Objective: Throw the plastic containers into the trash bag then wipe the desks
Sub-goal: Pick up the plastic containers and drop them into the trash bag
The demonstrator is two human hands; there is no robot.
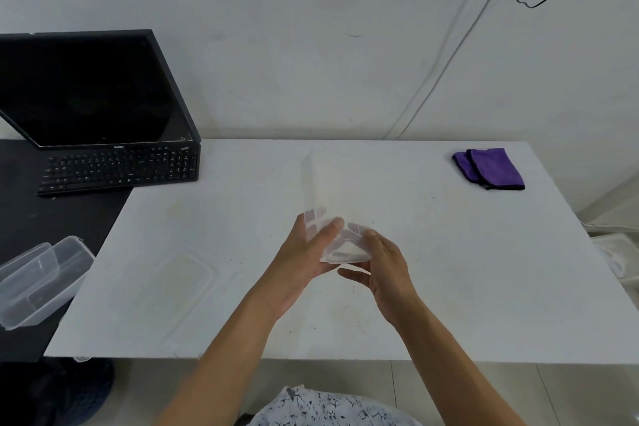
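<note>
Status: clear container (pixel 345 247) is lifted just above the white table (pixel 449 287), held by both hands. Left hand (pixel 301 256) has fingers (pixel 332 226) wrapped round its left side; right hand (pixel 385 270) pinches the right rim, thumb underneath. Trash bag isn't in view, so we can't judge the carry. Risks: the plastic is thin and slick and could flex and pop out if one hand lets go early. Second container (pixel 41 282) sits near the black table (pixel 20 218) edge, so a knock could drop it. Flat clear piece (pixel 188 278) on the white is easy to miss. Purple cloth (pixel 491 168) lies far right, ready for wiping.
</note>
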